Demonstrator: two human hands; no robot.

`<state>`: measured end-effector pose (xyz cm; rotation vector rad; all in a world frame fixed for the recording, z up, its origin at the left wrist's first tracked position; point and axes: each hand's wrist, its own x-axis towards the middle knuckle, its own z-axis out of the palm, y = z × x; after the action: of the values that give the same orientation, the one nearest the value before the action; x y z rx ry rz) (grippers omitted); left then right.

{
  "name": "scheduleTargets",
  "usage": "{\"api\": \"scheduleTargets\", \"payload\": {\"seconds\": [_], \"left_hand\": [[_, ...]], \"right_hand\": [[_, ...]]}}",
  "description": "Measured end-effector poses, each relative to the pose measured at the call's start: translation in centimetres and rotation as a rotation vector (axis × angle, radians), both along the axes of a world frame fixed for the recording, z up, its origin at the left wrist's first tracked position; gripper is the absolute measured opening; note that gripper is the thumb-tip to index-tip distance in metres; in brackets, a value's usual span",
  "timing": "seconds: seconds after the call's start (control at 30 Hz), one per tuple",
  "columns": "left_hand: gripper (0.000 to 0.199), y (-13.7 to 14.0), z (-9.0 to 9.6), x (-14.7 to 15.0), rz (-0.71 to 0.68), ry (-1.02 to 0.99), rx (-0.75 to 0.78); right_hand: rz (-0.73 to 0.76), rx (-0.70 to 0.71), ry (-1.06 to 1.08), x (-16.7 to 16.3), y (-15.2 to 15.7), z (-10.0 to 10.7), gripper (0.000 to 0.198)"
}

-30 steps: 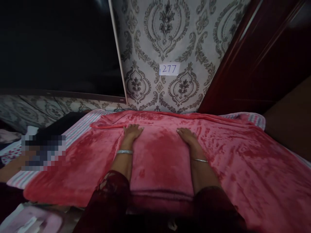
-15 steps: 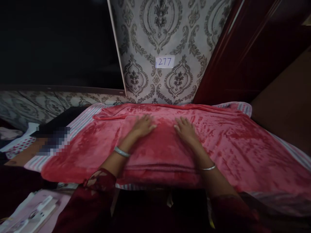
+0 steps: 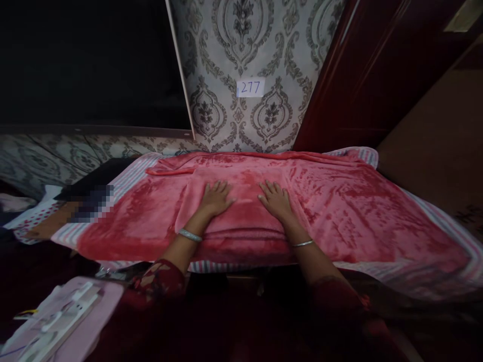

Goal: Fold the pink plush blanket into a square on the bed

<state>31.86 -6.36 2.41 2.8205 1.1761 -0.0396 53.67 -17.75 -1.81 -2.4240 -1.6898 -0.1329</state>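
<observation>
A white paper label (image 3: 250, 87), handwritten in blue with "277", is on the patterned wallpaper (image 3: 241, 37), straight ahead and above the cloths; dark marks (image 3: 473, 213) on the brown panel (image 3: 426, 130) at the far right are too dim to read; a pale patch (image 3: 462, 15) sits high on the dark red wooden panel (image 3: 339, 75), just right of the wallpaper.

A large dark screen (image 3: 90, 60) fills the upper left; below it lie a black item (image 3: 96, 176) and a dotted cloth (image 3: 32, 221), with a pixelated patch beside them hiding detail; at the lower left a white slotted strip (image 3: 70, 322) rests on a pink surface (image 3: 109, 299).

A red plush blanket (image 3: 128, 216) is spread over a striped cloth (image 3: 139, 166), whose edges show around it; a folded bundle (image 3: 245, 211) of the same plush lies mid-blanket, its layered edge towards the person; whether it is a separate piece cannot be told.

Both forearms reach forward, a bracelet at each wrist; the left hand (image 3: 217, 198) and right hand (image 3: 276, 201) rest palm down on the bundle, fingers spread, gripping nothing, well apart from each other.
</observation>
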Motion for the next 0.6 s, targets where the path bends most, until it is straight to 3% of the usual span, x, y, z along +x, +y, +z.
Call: {"api": "scheduleTargets", "payload": {"seconds": [0.23, 0.33, 0.43, 0.53, 0.6], "left_hand": [[0.065, -0.1, -0.1, -9.8, 0.278, 0.048, 0.006], [0.064, -0.4, 0.6, -11.3, 0.372, 0.061, 0.037], [0.062, -1.4, 1.9, -9.0, 0.348, 0.000, 0.166], [0.060, -3.6, 2.6, -3.9, 0.086, -0.078, 0.205], [0.064, -5.3, 1.9, -0.6, -0.081, -0.119, 0.161]], "right_hand": [[-0.002, 0.008, 0.020, -0.4, -0.3, 0.1, 0.057], [-0.001, -0.004, 0.034, -0.5, -0.2, 0.7, 0.057], [-0.010, -0.043, 0.066, -0.7, -0.6, 1.8, 0.056], [-0.055, -0.018, 0.049, -1.1, -1.9, 2.4, 0.056], [-0.088, 0.003, 0.017, -1.5, -3.1, 2.0, 0.058]]}}
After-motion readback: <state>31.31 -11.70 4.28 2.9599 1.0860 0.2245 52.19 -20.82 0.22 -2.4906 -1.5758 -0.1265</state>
